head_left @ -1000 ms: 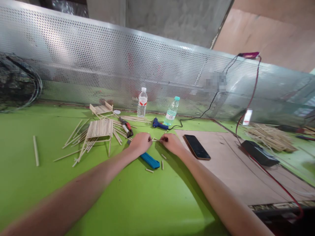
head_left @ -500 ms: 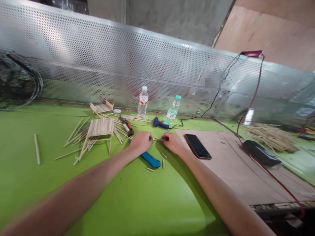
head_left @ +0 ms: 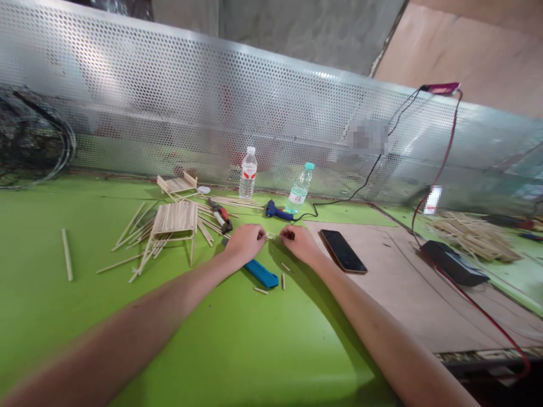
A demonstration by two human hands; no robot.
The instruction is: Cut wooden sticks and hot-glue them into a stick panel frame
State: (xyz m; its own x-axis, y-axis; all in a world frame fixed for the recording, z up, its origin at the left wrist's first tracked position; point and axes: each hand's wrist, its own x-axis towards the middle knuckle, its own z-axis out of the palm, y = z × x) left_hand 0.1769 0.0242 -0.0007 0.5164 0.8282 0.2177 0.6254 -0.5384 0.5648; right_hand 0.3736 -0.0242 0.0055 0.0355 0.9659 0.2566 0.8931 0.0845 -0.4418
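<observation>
My left hand and my right hand rest close together on the green table, both with fingers curled. Between their fingertips they pinch a short thin wooden stick. A blue utility knife lies just under my left wrist. Three short stick offcuts lie on the table near it. Left of my hands stands a small table-like frame of wooden sticks among loose sticks.
A black phone lies on the brown board at right. Two water bottles, a blue glue gun and red-handled cutters stand behind my hands. A black box with cables and another stick pile sit far right.
Both hands have stayed pinched on the small stick, shifting slightly away from me; the view has drifted a little.
</observation>
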